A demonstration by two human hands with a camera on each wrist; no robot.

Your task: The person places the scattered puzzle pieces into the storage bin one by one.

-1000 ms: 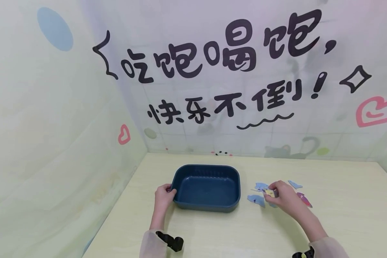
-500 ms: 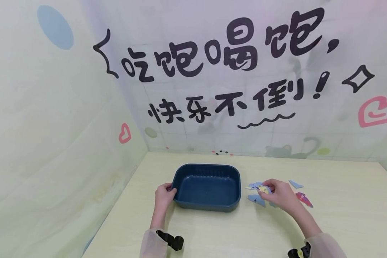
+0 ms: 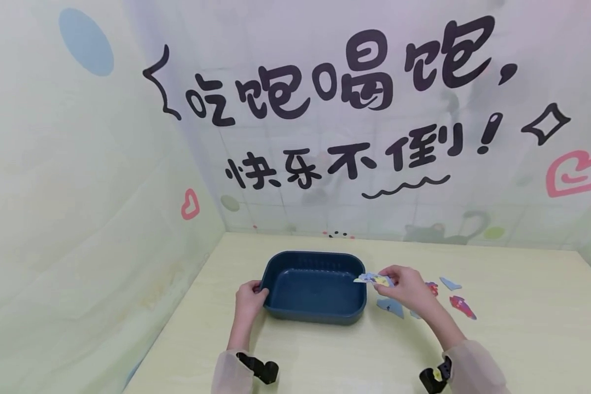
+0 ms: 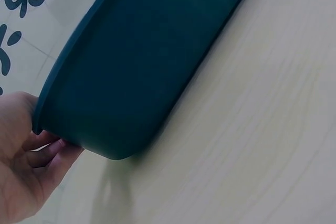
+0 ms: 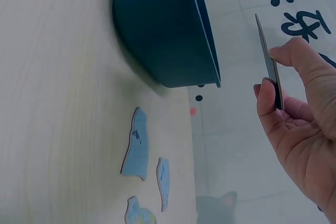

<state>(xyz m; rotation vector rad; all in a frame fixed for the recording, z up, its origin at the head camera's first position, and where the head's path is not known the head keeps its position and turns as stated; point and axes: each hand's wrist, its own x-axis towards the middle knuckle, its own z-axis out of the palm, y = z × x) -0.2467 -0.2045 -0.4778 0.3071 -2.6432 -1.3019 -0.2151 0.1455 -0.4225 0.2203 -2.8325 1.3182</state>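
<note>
A dark blue rectangular plastic bin (image 3: 315, 316) stands on the table. My left hand (image 3: 250, 300) holds its left end, thumb over the rim; the left wrist view shows curled fingers (image 4: 50, 156) against the outer wall. Between thumb and fingertips, my right hand (image 3: 407, 287) pinches a flat puzzle piece (image 3: 372, 279), blue and yellow on top. That piece is raised, its left tip overlapping the bin's right rim in the head view. Edge-on in the right wrist view, the puzzle piece (image 5: 270, 64) looks thin and grey.
Right of the bin lie more puzzle pieces: a blue one (image 3: 390, 307), a pale blue one (image 3: 450, 283), a red one (image 3: 463, 307) and another red one (image 3: 432, 288) partly behind the right hand. A printed fabric wall (image 3: 300, 213) rises behind the table.
My right hand has lifted the puzzle piece from the group on the table and carried it left to the bin's right rim. My left hand keeps its hold on the bin.
</note>
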